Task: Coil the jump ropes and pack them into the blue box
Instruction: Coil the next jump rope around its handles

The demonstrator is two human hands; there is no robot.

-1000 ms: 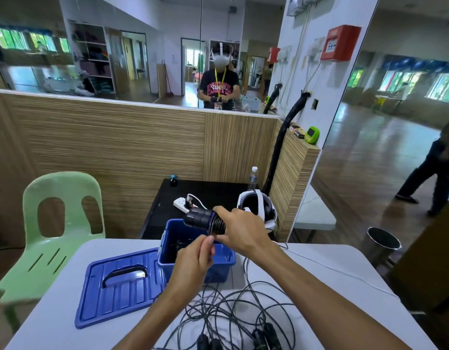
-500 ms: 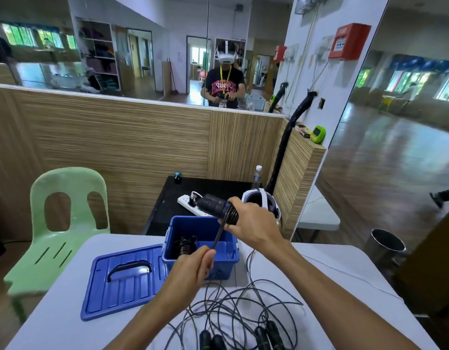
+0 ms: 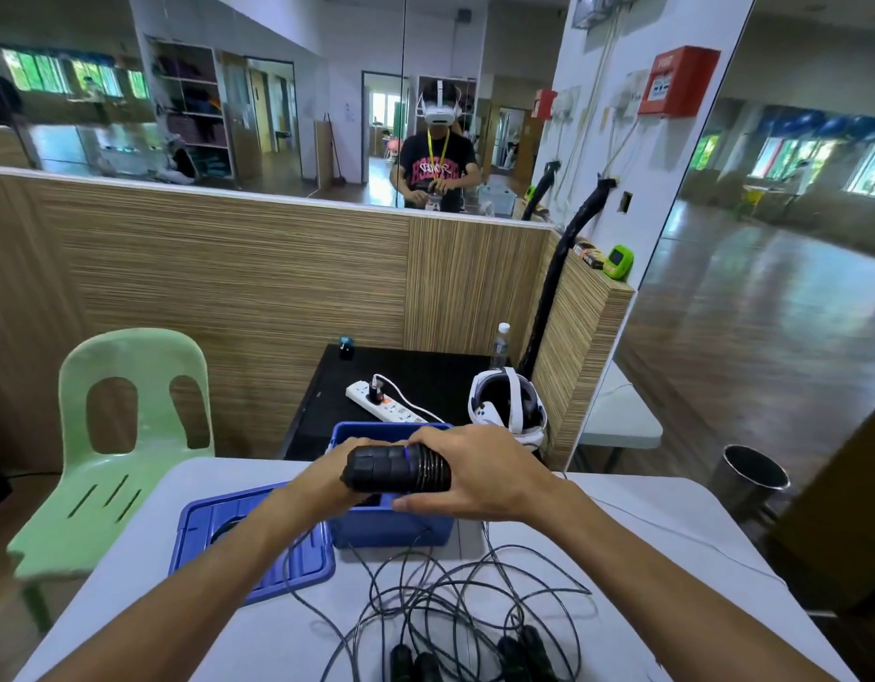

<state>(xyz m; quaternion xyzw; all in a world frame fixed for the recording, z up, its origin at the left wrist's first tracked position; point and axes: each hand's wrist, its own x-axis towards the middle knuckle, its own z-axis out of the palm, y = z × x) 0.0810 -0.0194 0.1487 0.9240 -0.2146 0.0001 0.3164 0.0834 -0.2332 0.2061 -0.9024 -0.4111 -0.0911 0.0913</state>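
Gripping a black jump rope bundle with its cord wound tightly round the handles (image 3: pixel 398 469), the right hand (image 3: pixel 474 477) wraps its corded end while the left hand (image 3: pixel 327 479) clasps the other end from behind. Directly beneath both hands sits the open blue plastic box (image 3: pixel 388 526); loose black jump ropes (image 3: pixel 474 612) sprawl nearer on the white worktop (image 3: pixel 671 558).
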